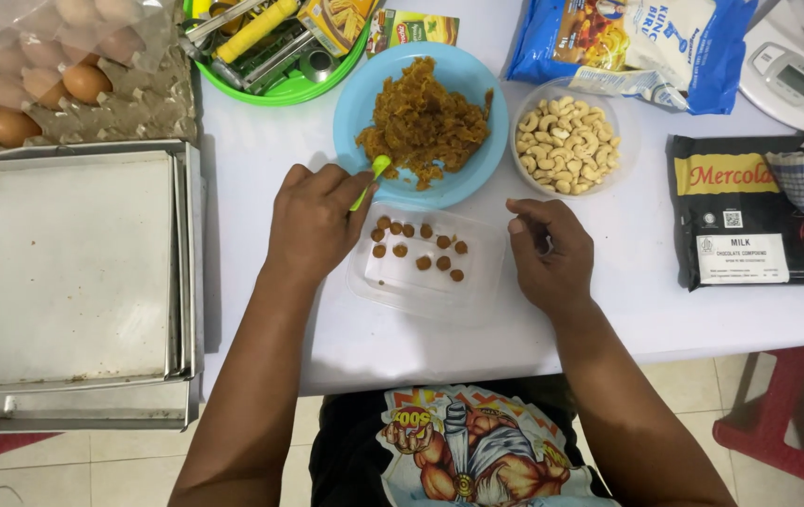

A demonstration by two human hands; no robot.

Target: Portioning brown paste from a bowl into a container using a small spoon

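Observation:
My left hand point(313, 223) grips a small yellow-green spoon point(373, 176) whose tip touches the brown shredded filling point(425, 125) heaped in a blue plate point(355, 99). Just below the plate lies a clear plastic tray point(430, 282) holding several small brown balls point(421, 249). My right hand point(548, 252) hovers at the tray's right edge with its fingers curled together; whether a bit of filling sits between them is hidden.
A clear bowl of cashews point(566, 136) stands right of the plate, with a blue bag point(637, 42) behind it and a black chocolate packet point(749, 211) and a scale point(796, 70) at right. Stacked metal baking trays point(69, 272), eggs point(45, 80) and a green basket point(275, 47) sit left.

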